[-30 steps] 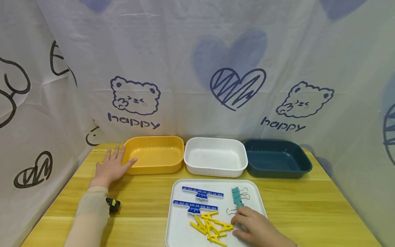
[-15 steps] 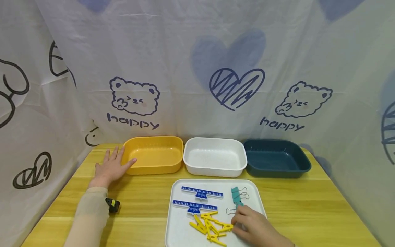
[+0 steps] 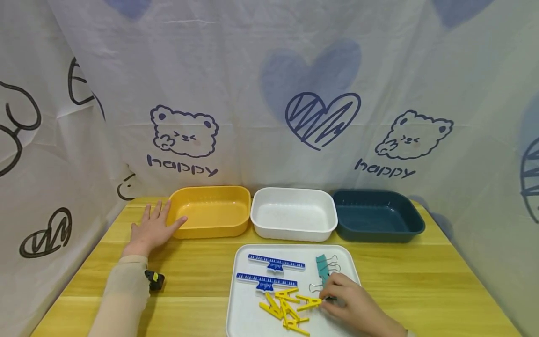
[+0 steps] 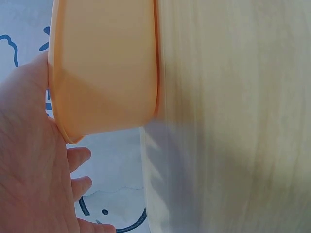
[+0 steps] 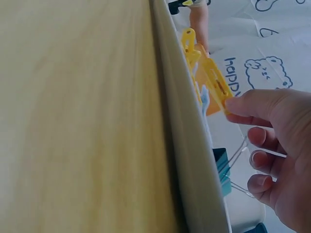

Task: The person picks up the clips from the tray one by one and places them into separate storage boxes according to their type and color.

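In the head view my right hand [image 3: 357, 304] pinches one end of a yellow clothespin [image 3: 309, 302] between thumb and forefinger; the right wrist view shows the same clothespin [image 5: 217, 82] at the fingertips. Several other yellow clothespins [image 3: 288, 309] lie to its left on the white tray [image 3: 252, 323]. Above them are two blue ruler-like clips [image 3: 275, 263], [image 3: 266, 282]. Teal binder clips [image 3: 323, 269] lie just beyond my right hand, partly hidden by it. My left hand [image 3: 151, 231], fingers spread, rests against the left end of the yellow bin [image 3: 214, 230].
A white bin [image 3: 294, 231] and a dark blue bin [image 3: 379, 234] stand to the right of the yellow one, along the back of the wooden table [image 3: 193, 281]. A printed cloth [image 3: 252, 154] hangs behind them. Near my left wrist is a small black object [image 3: 156, 280].
My right hand has lifted slightly and shifted a little right, and the clothespin in its fingers has moved up and turned. The left hand has stayed at the yellow bin.
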`<state>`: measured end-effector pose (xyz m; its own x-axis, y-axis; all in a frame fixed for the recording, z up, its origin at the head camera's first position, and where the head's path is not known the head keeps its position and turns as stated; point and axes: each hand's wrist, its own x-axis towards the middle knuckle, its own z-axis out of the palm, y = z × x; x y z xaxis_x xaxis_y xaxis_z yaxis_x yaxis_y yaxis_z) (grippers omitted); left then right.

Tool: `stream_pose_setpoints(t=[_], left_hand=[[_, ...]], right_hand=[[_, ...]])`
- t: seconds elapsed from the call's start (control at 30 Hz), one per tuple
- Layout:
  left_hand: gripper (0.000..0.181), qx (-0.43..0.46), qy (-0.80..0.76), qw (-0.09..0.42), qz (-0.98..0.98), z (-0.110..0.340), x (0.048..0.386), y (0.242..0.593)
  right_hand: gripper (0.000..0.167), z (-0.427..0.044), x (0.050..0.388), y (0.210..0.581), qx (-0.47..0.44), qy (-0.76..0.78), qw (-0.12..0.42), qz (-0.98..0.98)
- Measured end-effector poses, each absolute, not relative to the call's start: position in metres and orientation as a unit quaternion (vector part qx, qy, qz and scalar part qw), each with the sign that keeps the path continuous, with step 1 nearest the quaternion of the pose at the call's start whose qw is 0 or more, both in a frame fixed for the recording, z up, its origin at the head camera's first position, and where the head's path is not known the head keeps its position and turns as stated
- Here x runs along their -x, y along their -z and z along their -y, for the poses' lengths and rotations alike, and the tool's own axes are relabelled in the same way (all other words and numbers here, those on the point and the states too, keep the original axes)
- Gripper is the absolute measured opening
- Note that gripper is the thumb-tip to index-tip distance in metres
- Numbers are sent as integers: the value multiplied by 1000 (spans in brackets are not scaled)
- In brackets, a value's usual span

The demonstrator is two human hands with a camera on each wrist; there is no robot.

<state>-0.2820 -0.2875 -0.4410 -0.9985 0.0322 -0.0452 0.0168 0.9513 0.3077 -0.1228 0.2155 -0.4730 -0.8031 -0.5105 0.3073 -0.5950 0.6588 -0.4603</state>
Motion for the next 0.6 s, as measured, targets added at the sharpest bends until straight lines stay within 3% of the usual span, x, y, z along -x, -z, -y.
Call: stream_pose_setpoints(t=[0.37, 0.6], left_hand=[[97, -11, -152, 24, -988, 287, 282, 441], [103, -11, -156, 30, -987, 290, 284, 444]], right_hand=[[13, -216, 127, 465, -292, -298, 141, 898], [16, -209, 128, 455, -285, -289, 154, 901]])
